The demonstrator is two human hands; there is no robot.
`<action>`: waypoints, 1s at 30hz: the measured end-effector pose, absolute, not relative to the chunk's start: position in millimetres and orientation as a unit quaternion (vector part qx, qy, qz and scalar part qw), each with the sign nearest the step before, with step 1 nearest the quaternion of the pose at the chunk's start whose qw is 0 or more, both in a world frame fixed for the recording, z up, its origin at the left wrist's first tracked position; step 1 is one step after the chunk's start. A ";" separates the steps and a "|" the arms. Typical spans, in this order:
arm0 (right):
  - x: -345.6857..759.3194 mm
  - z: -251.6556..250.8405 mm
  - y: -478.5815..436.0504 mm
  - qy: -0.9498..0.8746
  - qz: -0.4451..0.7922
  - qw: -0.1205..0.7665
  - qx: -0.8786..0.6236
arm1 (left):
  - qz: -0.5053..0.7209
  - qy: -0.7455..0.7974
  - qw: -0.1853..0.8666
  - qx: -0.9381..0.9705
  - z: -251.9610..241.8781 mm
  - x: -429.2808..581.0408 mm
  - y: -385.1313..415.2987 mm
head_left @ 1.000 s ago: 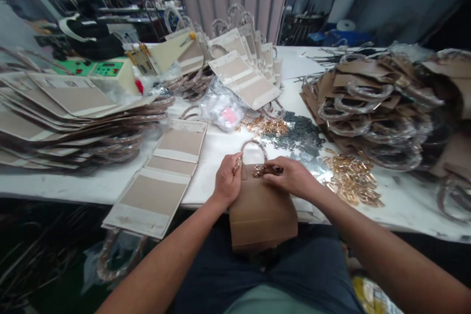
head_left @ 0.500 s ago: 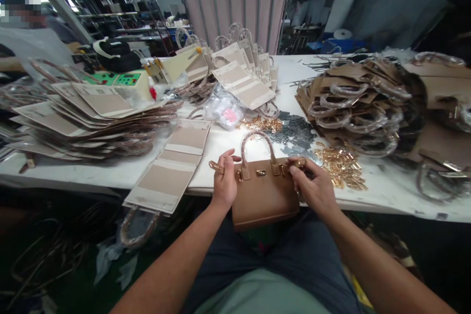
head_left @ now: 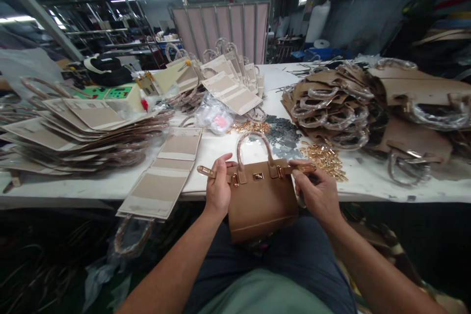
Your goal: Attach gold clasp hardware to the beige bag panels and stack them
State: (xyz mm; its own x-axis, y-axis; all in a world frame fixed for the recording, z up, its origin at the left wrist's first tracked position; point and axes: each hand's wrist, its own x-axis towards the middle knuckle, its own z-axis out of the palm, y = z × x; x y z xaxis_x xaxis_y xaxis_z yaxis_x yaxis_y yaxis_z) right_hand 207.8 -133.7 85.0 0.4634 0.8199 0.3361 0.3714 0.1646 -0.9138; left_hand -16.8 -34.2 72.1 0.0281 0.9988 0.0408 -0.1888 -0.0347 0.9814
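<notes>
Fingers (head_left: 221, 171) of my left hand (head_left: 217, 194) and right hand (head_left: 320, 194) are pinching side straps (head_left: 206, 171) of a brown handbag (head_left: 263, 201), sitting over my lap (head_left: 294, 248). Grip is hiding part of each strap; bag's underside is lying in shadow, unclear. White table (head_left: 371, 184) is bearing gold pieces (head_left: 326, 162); shelves (head_left: 95, 33) beyond are standing in gloom.

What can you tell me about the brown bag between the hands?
The brown bag looks like smooth leather, with one arched handle standing up, a gold-coloured clasp plate at its top middle and a gold-coloured loop beside each handle base. Its lower part is over the person's lap. The left hand holds the left strap, the right hand the right strap, both gold-tipped. Its back is hidden.
</notes>
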 end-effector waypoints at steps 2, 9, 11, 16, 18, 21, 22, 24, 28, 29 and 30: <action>200.9 88.5 -138.3 -0.528 0.094 0.578 -0.615 | 0.554 0.437 0.533 0.467 79.8 -19.3 -38.0; 139.4 104.9 -158.7 -0.684 0.073 0.531 -0.495 | 0.603 0.438 0.460 0.482 110.2 -24.9 -56.9; 121.8 109.8 -159.4 -0.709 0.098 0.517 -0.469 | 0.606 0.429 0.461 0.487 119.4 -25.6 -66.1; 97.7 121.8 -157.9 -0.721 0.080 0.505 -0.468 | 0.622 0.413 0.458 0.483 139.9 -29.2 -90.7; 93.8 126.9 -159.2 -0.723 0.073 0.493 -0.478 | 0.625 0.409 0.461 0.479 147.0 -29.5 -99.3; 91.5 135.0 -162.6 -0.726 0.064 0.474 -0.495 | 0.622 0.390 0.481 0.480 155.8 -26.9 -110.9; 91.4 137.5 -163.9 -0.727 0.062 0.467 -0.500 | 0.621 0.380 0.488 0.481 158.0 -25.5 -114.5; 92.1 141.9 -166.4 -0.730 0.062 0.448 -0.512 | 0.623 0.361 0.498 0.483 161.3 -23.3 -121.2; 93.9 149.3 -170.1 -0.735 0.060 0.409 -0.538 | 0.603 0.326 0.531 0.499 167.0 -24.7 -133.7; 94.3 151.8 -170.7 -0.735 0.057 0.406 -0.541 | 0.594 0.315 0.542 0.504 169.2 -26.1 -136.8; 94.8 154.8 -171.2 -0.734 0.055 0.407 -0.541 | 0.585 0.302 0.554 0.510 171.8 -27.5 -140.1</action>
